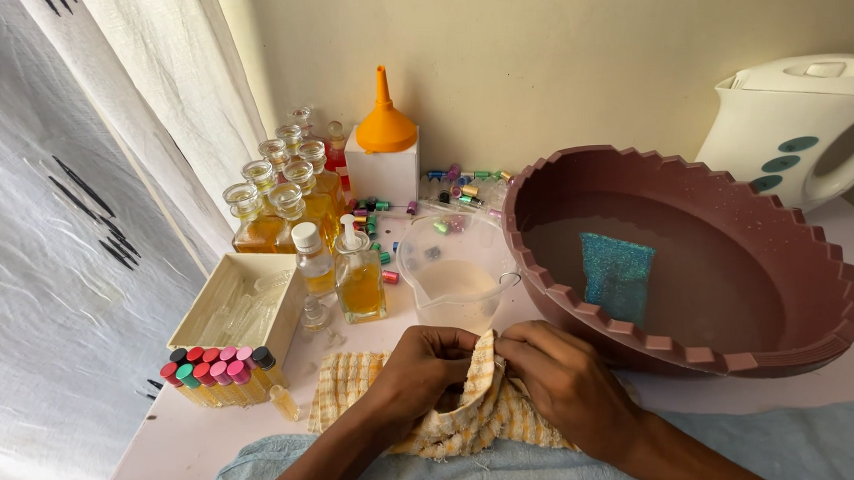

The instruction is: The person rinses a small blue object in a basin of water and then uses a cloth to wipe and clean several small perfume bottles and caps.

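My left hand [421, 370] and my right hand [560, 378] are both closed on a yellow and white checked cloth [473, 416] bunched between them at the table's near edge. Whatever may be wrapped inside the cloth is hidden. Just beyond my hands stands a clear plastic measuring jug [452, 263] with a little cloudy liquid. To its right sits a big brown basin [677, 258] of water with a blue sparkly sponge [617, 275] floating in it.
Left of the jug stand two small bottles of amber liquid [359, 277], a white box of clear vials [243, 310] and capped vials with coloured tops [217, 374]. Glass stoppered bottles [281, 203], an orange funnel [384, 117] on a white box and a white kettle [806, 123] line the back.
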